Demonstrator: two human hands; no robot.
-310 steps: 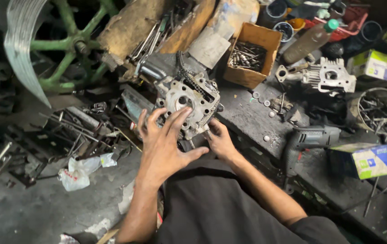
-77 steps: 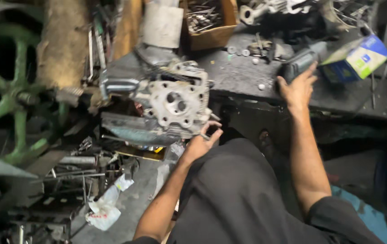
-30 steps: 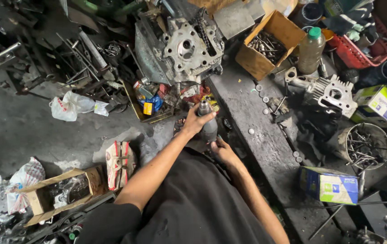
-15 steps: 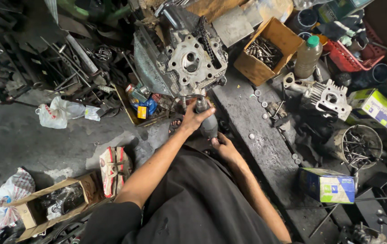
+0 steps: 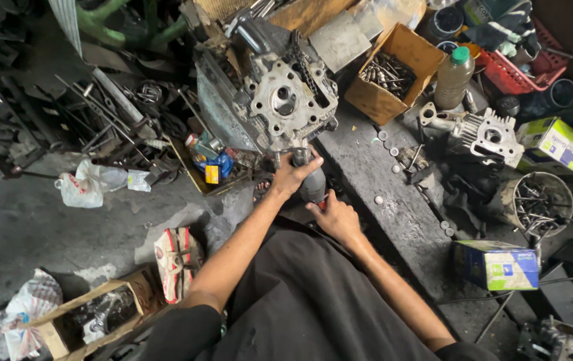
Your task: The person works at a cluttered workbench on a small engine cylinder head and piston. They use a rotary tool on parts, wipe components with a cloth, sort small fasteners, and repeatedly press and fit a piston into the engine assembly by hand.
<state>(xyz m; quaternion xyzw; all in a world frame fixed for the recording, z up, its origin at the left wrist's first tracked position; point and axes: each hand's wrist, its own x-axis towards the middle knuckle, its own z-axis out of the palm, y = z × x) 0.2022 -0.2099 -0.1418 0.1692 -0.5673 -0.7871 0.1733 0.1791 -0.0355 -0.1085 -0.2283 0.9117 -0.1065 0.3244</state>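
A grey metal engine part with a round centre hole stands tilted at the near edge of a dark workbench. Just below it is a grey power tool, its nose up against the part's lower edge. My left hand is wrapped around the tool's front end, touching the part. My right hand grips the tool's rear, by a small red piece. Much of the tool is hidden by both hands.
On the bench are a cardboard box of bolts, a green-capped bottle, a finned cylinder part, a blue-green carton and a pot of nails. Metal rods, a plastic bag and a scrap box litter the floor at left.
My right hand left the bench, where it reached the power tool, and now both hands hold the tool under the engine part. Over the last second the hands barely move.
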